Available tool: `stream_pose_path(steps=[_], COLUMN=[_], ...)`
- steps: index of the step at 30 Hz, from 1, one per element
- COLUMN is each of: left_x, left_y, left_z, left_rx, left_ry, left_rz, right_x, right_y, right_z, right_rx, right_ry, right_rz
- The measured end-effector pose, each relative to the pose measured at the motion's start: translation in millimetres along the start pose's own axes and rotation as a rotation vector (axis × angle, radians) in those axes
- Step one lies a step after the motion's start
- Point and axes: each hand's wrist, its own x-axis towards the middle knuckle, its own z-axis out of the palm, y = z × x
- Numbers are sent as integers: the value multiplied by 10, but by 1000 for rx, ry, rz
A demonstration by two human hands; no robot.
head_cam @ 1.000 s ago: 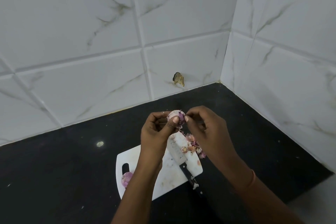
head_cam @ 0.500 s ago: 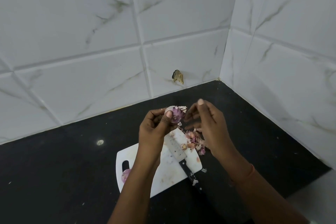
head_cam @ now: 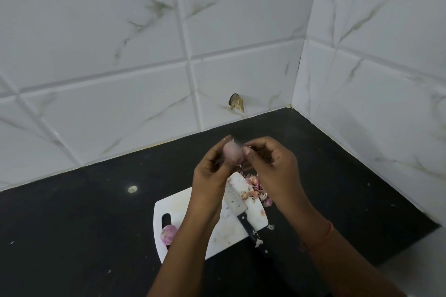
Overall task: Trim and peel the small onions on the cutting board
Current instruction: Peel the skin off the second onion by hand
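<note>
My left hand (head_cam: 212,171) holds a small pinkish onion (head_cam: 233,153) up above the far end of the white cutting board (head_cam: 224,236). My right hand (head_cam: 270,164) pinches a thin bit of skin at the onion's top right. A second small purple onion (head_cam: 168,234) lies at the board's left end beside the handle slot. A knife (head_cam: 237,207) with a black handle rests across the board, its handle pointing off the near edge. A heap of pink onion peels (head_cam: 257,188) sits at the board's far right corner.
The board lies on a black countertop (head_cam: 84,224) in a corner of white marble-look tiles. A brownish chipped spot (head_cam: 236,103) marks the back wall. A pale speck (head_cam: 132,189) sits on the counter to the left. A scrap of peel (head_cam: 270,226) lies beside the board.
The onion has turned in my left hand, its smooth side now facing me. My right fingers have closed in again onto the skin at its top.
</note>
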Motion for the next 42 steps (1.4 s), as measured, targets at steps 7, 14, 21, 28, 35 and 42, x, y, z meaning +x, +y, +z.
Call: stream_pose_path(steps=[7, 14, 21, 28, 35, 42], left_x=[27, 36, -2, 14, 25, 5], left_y=[25, -8, -16, -14, -27, 25], left_z=[-68, -34, -28, -44, -100, -103], left_rx=[-154, -161, -167, -234, -226, -68], left_ry=[34, 32, -8, 52, 25, 29], left_rz=[-60, -8, -5, -52, -60, 35], right_x=[97, 1, -35, -10, 62, 3], right_y=[74, 26, -10, 125, 260, 31], right_z=[-180, -86, 24, 90, -47, -38], right_rx=[-3, -111, 2, -269, -436, -163], right_ry=[130, 43, -62, -46, -11, -90], right_rz=[98, -63, -200, -200, -123, -209])
